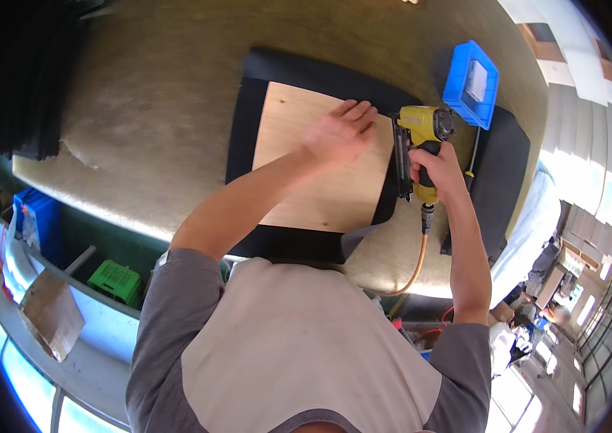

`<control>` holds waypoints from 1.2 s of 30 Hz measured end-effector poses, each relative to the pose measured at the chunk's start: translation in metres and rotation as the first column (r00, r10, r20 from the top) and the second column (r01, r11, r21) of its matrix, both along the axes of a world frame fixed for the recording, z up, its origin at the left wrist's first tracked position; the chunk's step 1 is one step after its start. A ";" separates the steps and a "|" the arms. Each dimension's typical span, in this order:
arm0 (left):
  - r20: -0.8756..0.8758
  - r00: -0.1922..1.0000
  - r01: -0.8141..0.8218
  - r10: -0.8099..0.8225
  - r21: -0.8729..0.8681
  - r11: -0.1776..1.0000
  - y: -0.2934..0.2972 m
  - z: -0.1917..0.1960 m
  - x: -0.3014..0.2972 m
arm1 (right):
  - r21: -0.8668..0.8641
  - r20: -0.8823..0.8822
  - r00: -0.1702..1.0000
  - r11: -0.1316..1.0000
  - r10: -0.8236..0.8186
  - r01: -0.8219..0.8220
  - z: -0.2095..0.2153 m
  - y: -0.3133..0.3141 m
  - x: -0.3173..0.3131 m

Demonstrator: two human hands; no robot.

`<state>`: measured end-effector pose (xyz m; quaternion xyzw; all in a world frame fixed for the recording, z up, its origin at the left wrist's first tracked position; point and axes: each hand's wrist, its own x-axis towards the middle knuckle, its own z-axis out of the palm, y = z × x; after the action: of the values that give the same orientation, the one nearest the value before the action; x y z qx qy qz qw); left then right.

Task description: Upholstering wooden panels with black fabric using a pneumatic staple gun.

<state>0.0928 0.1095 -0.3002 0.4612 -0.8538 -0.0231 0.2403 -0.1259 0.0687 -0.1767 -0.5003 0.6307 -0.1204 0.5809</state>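
Yellow air gun [421,121], right of centre, the right hand [438,169] wrapped round its handle, should sit square to the plywood [345,195], the flat-fingered, seemingly empty left hand [342,133] clear.

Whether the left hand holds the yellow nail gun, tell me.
No, the right hand grips the nail gun; the left hand is open.
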 end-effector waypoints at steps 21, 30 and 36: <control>-0.139 0.828 -0.553 0.544 -0.037 0.832 0.038 0.007 0.091 | -0.098 -0.008 0.984 0.979 0.179 -0.179 0.006 -0.002 0.038; -0.217 0.811 -0.570 0.543 -0.081 0.818 0.036 -0.001 0.093 | -0.010 -0.067 0.891 0.893 0.449 -0.450 -0.005 -0.039 0.156; -0.200 0.813 -0.572 0.546 -0.100 0.814 0.037 -0.004 0.095 | 0.003 -0.132 0.888 0.896 0.440 -0.444 -0.005 -0.036 0.129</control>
<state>0.1874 0.1464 -0.3043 0.6685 -0.6568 0.0780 0.3400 0.0029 0.0322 -0.1814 -0.6452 0.5350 0.0391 0.5440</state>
